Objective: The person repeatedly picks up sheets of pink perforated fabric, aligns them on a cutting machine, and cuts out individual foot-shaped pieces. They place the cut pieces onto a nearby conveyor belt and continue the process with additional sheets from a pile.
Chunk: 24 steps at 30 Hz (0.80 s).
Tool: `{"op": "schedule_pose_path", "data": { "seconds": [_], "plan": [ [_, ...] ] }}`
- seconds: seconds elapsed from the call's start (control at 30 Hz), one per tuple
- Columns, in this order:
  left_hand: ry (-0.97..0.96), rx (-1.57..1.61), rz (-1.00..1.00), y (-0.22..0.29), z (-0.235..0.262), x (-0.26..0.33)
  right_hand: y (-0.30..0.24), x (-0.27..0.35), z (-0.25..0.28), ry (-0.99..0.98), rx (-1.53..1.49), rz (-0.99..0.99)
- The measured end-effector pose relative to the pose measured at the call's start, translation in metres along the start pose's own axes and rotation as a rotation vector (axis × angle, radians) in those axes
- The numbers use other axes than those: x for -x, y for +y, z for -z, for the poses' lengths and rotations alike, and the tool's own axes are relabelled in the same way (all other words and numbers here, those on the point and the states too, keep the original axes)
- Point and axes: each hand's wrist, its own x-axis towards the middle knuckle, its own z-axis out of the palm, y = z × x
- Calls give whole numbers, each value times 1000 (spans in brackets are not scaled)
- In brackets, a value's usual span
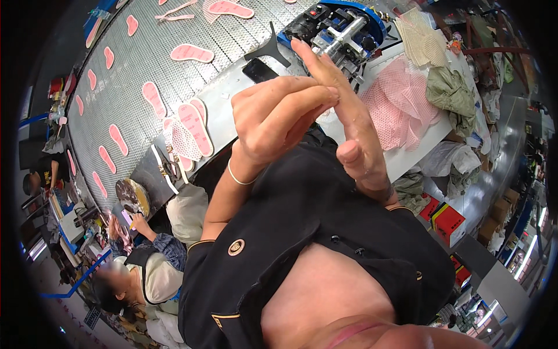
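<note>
My left hand is raised in front of my chest, its fingers bent and pinched together. Their tips touch the palm side of my right hand, near the base of its fingers. Anything between those tips is hidden or too small to make out. My right hand is upright with its fingers stretched out and the thumb apart; it holds nothing. Small whitish specks show on its skin. Beyond my left hand, a dark phone lies on the metal table edge. Pink-and-white insoles are stacked to the left.
A mesh conveyor belt carries several spaced insoles. Ahead stands a blue-framed machine with metal rods. Pink mesh fabric and green cloth lie on the right. Another person sits at the lower left beside a round pot.
</note>
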Motion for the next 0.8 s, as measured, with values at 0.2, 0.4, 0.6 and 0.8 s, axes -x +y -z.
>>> {"op": "schedule_pose_path", "data": {
  "seconds": [0.2, 0.4, 0.6, 0.8],
  "plan": [
    [105, 16, 66, -1, -7, 2, 1, 1, 1, 2, 64, 23],
    [137, 326, 451, 4, -2, 10, -5, 3, 4, 344, 101, -11],
    [131, 391, 492, 11, -3, 14, -2, -3, -7, 518, 348, 209],
    [112, 386, 556, 18, -2, 11, 6, -5, -4, 547, 496, 374]
  ]
}}
